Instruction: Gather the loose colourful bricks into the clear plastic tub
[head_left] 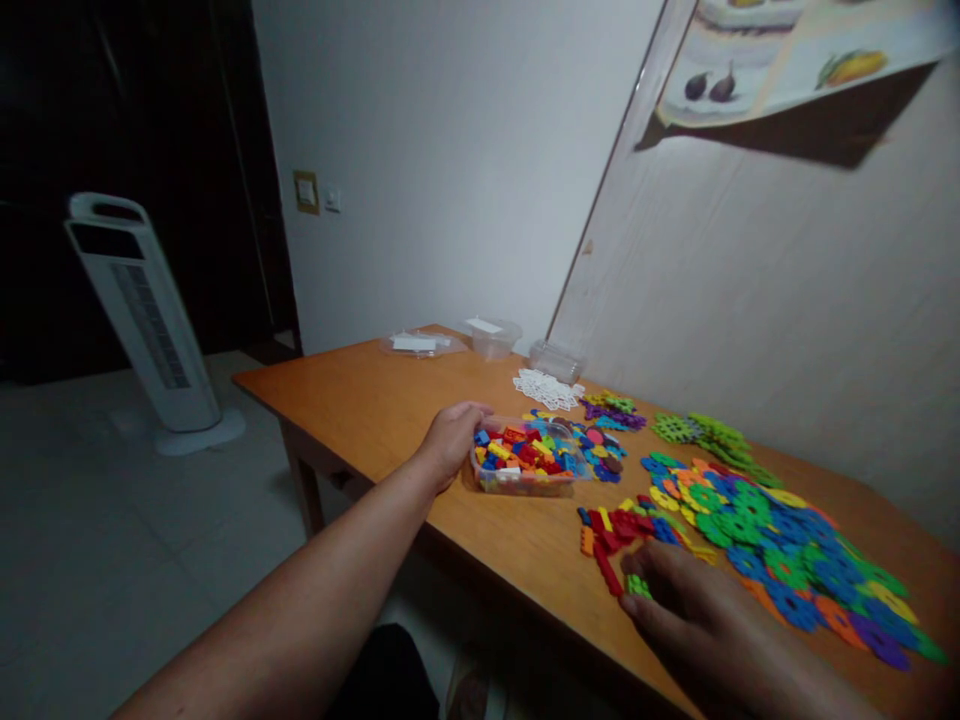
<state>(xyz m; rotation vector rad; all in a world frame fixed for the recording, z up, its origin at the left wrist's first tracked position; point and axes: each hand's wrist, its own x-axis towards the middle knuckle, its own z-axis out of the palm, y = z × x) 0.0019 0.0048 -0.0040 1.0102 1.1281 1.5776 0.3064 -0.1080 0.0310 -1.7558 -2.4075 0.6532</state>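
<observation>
My left hand (pixel 448 442) grips the left side of a clear plastic box (pixel 525 484), fingers curled at its back corner. Toy building bricks (pixel 517 450) in red, yellow, blue and white lie in the box, which stands near the table's front edge. To the right, my right hand (pixel 679 592) is closed with a green toy brick (pixel 637 586) between thumb and fingers, low over the tabletop. Just beyond it lies a loose pile of bricks (pixel 619 528), mostly red, with some blue, yellow and orange ones. A long red brick (pixel 607 570) lies beside the green one.
Flower-shaped plastic pieces (pixel 780 540) cover the table's right part. Behind the box are small round pieces (pixel 600 450), white lacy pieces (pixel 549 388) and clear containers (pixel 493 338). Green lattice pieces (pixel 724 440) lie by the wall. A tower fan (pixel 146 310) stands left on the floor.
</observation>
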